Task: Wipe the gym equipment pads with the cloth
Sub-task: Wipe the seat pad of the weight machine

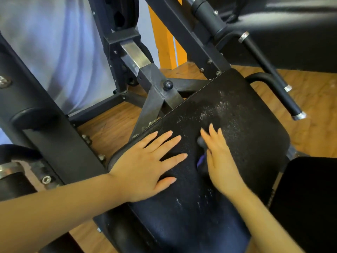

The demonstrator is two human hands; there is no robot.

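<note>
— Hands first: where do we have them?

— Our left hand (145, 162) lies flat on the black seat pad (246, 136), fingers straight and spread, the palm near the pad's left edge. It grips nothing; it only presses on the surface.

— And our right hand (221, 161)?

— It is also on the pad, just right of the left one, and blurred. The fingers look mostly straight and point toward the far end of the pad. Under its palm we see a bit of dark bluish cloth (201, 158) peeking out on the thumb side, so the hand presses the cloth against the pad. Whether the thumb curls round it we cannot tell.

— What does the pad look like?

— Textured, dark, and tilted in our view. White specks (212, 111) are scattered across it beyond our right fingertips, with a few more nearer to us below the right wrist.

— What do we see around it?

— A black metal frame (156, 92) with a round knob (167, 85) sits past the pad's far left edge. A black handle (273, 73) with silver ends runs along the pad's far right side. A second dark pad (302, 207) stands at our lower right, and wooden floor (109, 125) shows between the frame parts.
</note>
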